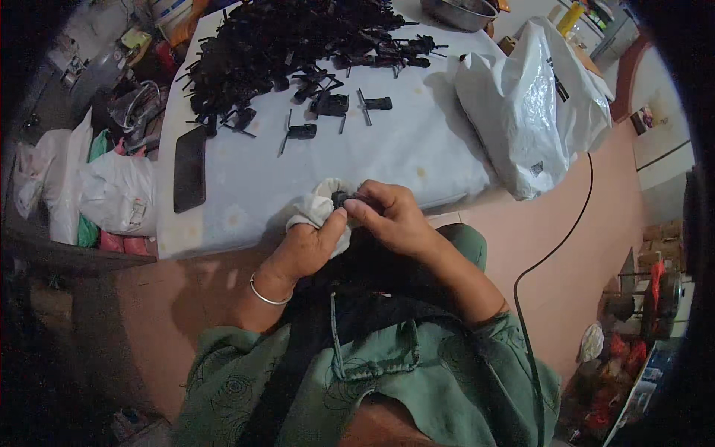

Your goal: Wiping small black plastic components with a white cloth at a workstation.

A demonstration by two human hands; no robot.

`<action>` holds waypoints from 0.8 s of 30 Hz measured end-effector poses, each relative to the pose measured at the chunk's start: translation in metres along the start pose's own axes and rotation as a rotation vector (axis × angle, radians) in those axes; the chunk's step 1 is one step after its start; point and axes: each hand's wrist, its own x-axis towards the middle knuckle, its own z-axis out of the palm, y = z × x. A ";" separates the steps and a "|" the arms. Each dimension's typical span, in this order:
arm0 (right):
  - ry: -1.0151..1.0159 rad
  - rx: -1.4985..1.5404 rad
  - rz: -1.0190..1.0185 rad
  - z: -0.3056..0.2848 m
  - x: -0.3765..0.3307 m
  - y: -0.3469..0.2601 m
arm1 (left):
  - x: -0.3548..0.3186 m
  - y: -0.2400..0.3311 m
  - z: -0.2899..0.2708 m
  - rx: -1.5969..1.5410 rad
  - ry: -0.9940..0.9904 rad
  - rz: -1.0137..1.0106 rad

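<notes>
Low table with a pale, faintly flowered cloth (387, 156), set on a pinkish floor, its near edge just past the knees. Left hand (309, 246) cupped around a crumpled white rag (316, 208), fingers closed on it, thumb pressed up against a small black plastic part (341, 199); right hand (391, 216) pinching that same part from the other side, fingertips clenched on it. Held close over the lap at the table's near edge, seemingly so the rag can wrap the piece while both thumbs steady it. Farther back, a big heap of similar black plastic pieces (290, 37) with loose ones scattered toward the middle, well apart from the hands. Flat black phone (189, 167) along the left edge; crinkled white plastic bag (536, 104) overhanging the right corner. Bare cloth between heap and hands, open for reaching; black cable (551, 253) trailing on the floor at right.
</notes>
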 end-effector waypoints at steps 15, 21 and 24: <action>-0.211 -0.032 -0.005 -0.008 0.007 0.002 | 0.000 0.005 0.002 0.765 0.037 0.502; 0.060 -0.505 -0.102 -0.018 0.055 0.002 | -0.003 0.006 -0.012 0.500 0.008 0.366; 0.195 -0.646 -0.240 -0.003 0.093 0.012 | 0.005 -0.002 -0.027 0.449 0.083 0.302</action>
